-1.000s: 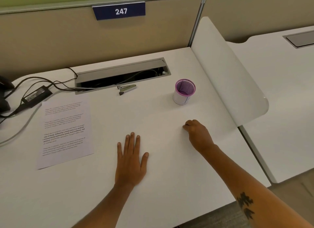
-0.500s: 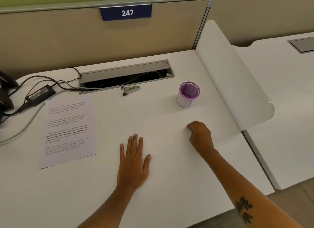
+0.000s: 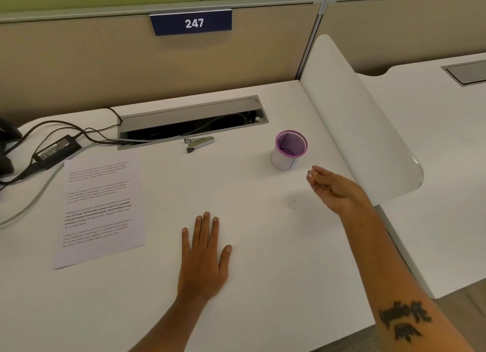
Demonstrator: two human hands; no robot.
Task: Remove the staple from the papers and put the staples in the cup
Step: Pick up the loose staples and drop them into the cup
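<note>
The right hand (image 3: pixel 332 187) hangs above the white bench (image 3: pixel 263 286), just short of the white cup with the purple mesh rim (image 3: pixel 290 150), its fingertips (image 3: pixel 314 174) pinched narrow; whatever they hold is too small to make out, presumably a staple. The left hand (image 3: pixel 203 257) lies flat and wide on the bench. The printed white papers (image 3: pixel 101 209) lie well to the left, the small grey staple remover (image 3: pixel 199 143) beyond them. If the pinch loosens before reaching the rim, a staple could drop unseen on the pale bench, or a knuckle could tip the light cup
</note>
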